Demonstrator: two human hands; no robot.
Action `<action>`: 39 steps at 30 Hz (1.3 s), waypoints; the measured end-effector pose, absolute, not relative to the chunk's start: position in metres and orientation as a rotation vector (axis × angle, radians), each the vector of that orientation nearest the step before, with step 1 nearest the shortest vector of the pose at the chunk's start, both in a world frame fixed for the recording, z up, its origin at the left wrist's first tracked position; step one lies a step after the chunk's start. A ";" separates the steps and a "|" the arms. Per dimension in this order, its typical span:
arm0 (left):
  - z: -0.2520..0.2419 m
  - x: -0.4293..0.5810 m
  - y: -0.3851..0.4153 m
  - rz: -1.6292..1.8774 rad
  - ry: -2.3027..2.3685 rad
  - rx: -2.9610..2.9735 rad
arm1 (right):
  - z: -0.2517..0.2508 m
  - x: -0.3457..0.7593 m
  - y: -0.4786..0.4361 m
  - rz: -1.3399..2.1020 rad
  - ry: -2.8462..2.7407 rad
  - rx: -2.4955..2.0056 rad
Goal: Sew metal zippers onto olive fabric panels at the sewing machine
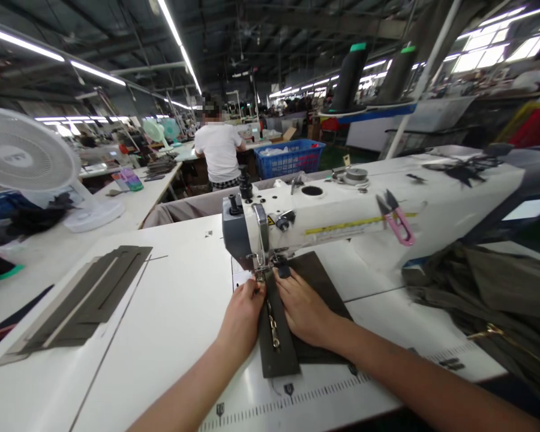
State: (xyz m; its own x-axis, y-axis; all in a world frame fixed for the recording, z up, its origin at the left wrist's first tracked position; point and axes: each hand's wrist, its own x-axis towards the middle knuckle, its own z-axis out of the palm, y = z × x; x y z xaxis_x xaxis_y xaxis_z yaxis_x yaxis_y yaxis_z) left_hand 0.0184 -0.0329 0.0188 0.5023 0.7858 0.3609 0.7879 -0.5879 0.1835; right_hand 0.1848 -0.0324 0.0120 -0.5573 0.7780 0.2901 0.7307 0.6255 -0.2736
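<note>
Dark olive fabric [281,359] lies under the presser foot of a white sewing machine [342,210], with a gold zipper [273,333] running along it towards me. My left hand [246,309] is at the fabric's left edge close to the needle, its thumb and fingers pinched on it. Just right of the foot, my right hand [303,306] rests on the fabric with its fingers stretched forward and flat. A wider olive panel [321,273] spreads out beneath and beyond that hand. The stitching point is partly hidden by the foot and fingertips.
Stacked olive pieces [90,294] lie on the left of the table. A white fan [27,156] stands further left. Pink snips [398,222] are on the machine arm. More olive fabric [490,300] is heaped at right. A person in white [218,150] sits ahead beside a blue basket [290,159].
</note>
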 end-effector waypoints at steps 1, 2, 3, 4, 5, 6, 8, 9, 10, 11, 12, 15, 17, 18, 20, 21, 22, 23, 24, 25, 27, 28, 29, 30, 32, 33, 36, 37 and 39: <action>0.019 0.018 -0.033 -0.673 -1.442 -2.729 | 0.012 0.187 -0.037 0.167 -2.449 -1.180; 0.019 0.017 -0.034 -0.695 -1.458 -2.745 | 0.013 0.188 -0.044 0.159 -2.426 -1.152; 0.019 0.015 -0.034 -0.713 -1.472 -2.764 | 0.012 0.190 -0.053 0.147 -2.400 -1.114; 0.019 0.013 -0.035 -0.728 -1.482 -2.781 | 0.012 0.191 -0.064 0.128 -2.374 -1.067; 0.020 0.011 -0.036 -0.742 -1.484 -2.795 | 0.011 0.191 -0.075 0.096 -2.348 -1.007; 0.021 0.009 -0.037 -0.756 -1.474 -2.806 | 0.009 0.191 -0.085 0.051 -2.329 -0.942; 0.023 0.005 -0.040 -0.775 -1.433 -2.830 | 0.006 0.189 -0.102 -0.086 -2.326 -0.830; 0.024 0.003 -0.042 -0.780 -1.408 -2.841 | 0.005 0.187 -0.108 -0.169 -2.341 -0.799; 0.026 0.001 -0.045 -0.780 -1.387 -2.850 | 0.004 0.185 -0.111 -0.250 -2.362 -0.782; 0.027 0.001 -0.047 -0.777 -1.375 -2.853 | 0.003 0.183 -0.112 -0.316 -2.390 -0.781; 0.027 0.000 -0.050 -0.776 -1.373 -2.845 | 0.003 0.182 -0.113 -0.368 -2.413 -0.785; 0.026 0.002 -0.060 -0.764 -1.366 -2.787 | 0.005 0.178 -0.110 -0.426 -2.434 -0.774; 0.023 0.003 -0.066 -0.732 -1.317 -2.753 | 0.006 0.179 -0.110 -0.404 -2.445 -0.750; 0.022 0.004 -0.069 -0.710 -1.281 -2.740 | 0.006 0.179 -0.110 -0.382 -2.451 -0.738; 0.020 0.006 -0.072 -0.682 -1.213 -2.709 | 0.006 0.181 -0.112 -0.345 -2.439 -0.727; 0.020 0.007 -0.073 -0.676 -1.187 -2.696 | 0.006 0.181 -0.113 -0.342 -2.417 -0.729; 0.020 0.008 -0.073 -0.678 -1.165 -2.685 | 0.005 0.182 -0.113 -0.345 -2.389 -0.731; 0.021 0.008 -0.073 -0.680 -1.149 -2.681 | 0.004 0.182 -0.113 -0.348 -2.365 -0.738; 0.021 0.009 -0.073 -0.682 -1.140 -2.679 | 0.004 0.182 -0.113 -0.352 -2.347 -0.744; 0.021 0.009 -0.072 -0.682 -1.135 -2.679 | 0.004 0.181 -0.113 -0.348 -2.340 -0.752; 0.022 0.010 -0.070 -0.672 -1.135 -2.682 | 0.005 0.181 -0.111 -0.324 -2.344 -0.758; 0.022 0.010 -0.069 -0.666 -1.136 -2.685 | 0.006 0.181 -0.110 -0.309 -2.348 -0.756; 0.022 0.010 -0.067 -0.660 -1.138 -2.691 | 0.008 0.181 -0.109 -0.293 -2.354 -0.756; 0.022 0.010 -0.066 -0.655 -1.138 -2.698 | 0.008 0.182 -0.107 -0.281 -2.358 -0.755; 0.021 0.009 -0.063 -0.649 -1.144 -2.711 | 0.010 0.182 -0.103 -0.273 -2.362 -0.761; 0.021 0.009 -0.061 -0.648 -1.149 -2.716 | 0.010 0.182 -0.101 -0.273 -2.362 -0.768; 0.022 0.008 -0.055 -0.643 -1.169 -2.730 | 0.009 0.181 -0.094 -0.286 -2.334 -0.767; 0.023 0.008 -0.053 -0.647 -1.177 -2.737 | 0.009 0.181 -0.091 -0.284 -2.324 -0.761; 0.024 0.008 -0.049 -0.675 -1.205 -2.749 | 0.008 0.179 -0.086 -0.274 -2.311 -0.749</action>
